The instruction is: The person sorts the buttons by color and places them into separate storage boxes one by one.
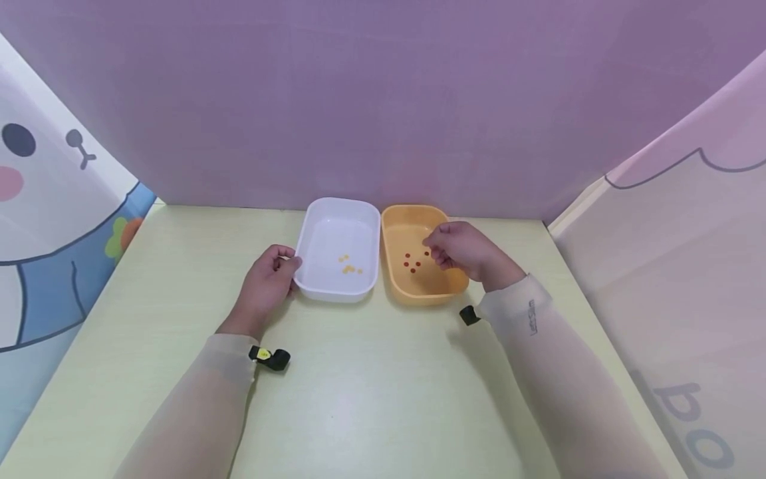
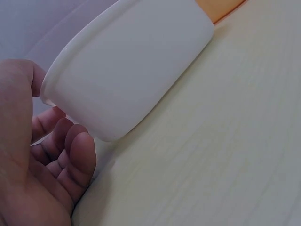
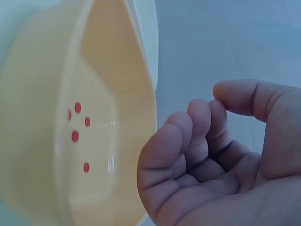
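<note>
My left hand (image 1: pixel 268 282) grips the left rim of a white plastic tray (image 1: pixel 338 291), thumb over the edge and fingers beneath it. In the left wrist view the rim sits between thumb and curled fingers. Several small yellow pieces (image 1: pixel 348 269) lie on the white tray's floor. Over the right side of an orange tray (image 1: pixel 425 297) hovers my right hand (image 1: pixel 465 249), its fingers curled and the thumb tip meeting the index fingertip. Nothing shows between those tips in the right wrist view. Several small round red pieces (image 3: pixel 75 136) are scattered on the orange tray's floor.
Both trays stand side by side on a pale wooden table (image 1: pixel 359 399), near its back edge. Behind them rises a purple cloth wall (image 1: pixel 359 100). Printed cloth panels flank the table left (image 1: pixel 54 199) and right (image 1: pixel 676 266). Black straps (image 1: pixel 278 360) circle the wrists.
</note>
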`<state>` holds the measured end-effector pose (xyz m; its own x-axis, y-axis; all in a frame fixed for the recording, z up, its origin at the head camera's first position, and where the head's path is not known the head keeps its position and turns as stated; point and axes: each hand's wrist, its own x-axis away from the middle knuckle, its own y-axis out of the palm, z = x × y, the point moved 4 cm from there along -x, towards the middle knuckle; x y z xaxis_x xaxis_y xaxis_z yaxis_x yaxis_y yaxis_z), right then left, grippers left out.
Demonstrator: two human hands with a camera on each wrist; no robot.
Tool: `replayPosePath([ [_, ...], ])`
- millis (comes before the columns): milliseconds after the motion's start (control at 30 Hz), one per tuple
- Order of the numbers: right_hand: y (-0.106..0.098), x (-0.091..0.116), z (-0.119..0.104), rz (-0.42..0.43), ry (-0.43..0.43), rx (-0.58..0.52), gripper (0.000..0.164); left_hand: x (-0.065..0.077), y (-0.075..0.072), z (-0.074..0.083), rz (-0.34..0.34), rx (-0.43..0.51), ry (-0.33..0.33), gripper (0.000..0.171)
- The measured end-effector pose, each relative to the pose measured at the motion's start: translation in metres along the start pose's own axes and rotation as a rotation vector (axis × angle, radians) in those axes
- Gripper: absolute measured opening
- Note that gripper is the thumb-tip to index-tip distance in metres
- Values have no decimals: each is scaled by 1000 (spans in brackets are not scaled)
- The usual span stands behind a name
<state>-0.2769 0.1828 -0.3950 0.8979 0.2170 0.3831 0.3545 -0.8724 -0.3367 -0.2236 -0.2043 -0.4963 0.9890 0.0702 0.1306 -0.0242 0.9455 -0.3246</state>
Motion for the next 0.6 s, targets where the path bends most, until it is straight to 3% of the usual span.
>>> replayPosePath([
  [300, 17, 18, -6, 70, -135, 151, 25, 1, -12, -2, 41, 57, 1, 41],
  [400, 23, 24, -12, 108, -183, 235, 23, 2, -21, 5, 89, 4, 29, 40],
  [500, 27, 31, -17, 159, -226, 341, 24, 4, -27, 17, 151, -106, 125, 38],
  [600, 32, 38, -21, 198, -265, 430, 27, 5, -27, 33, 200, -238, 269, 37],
])
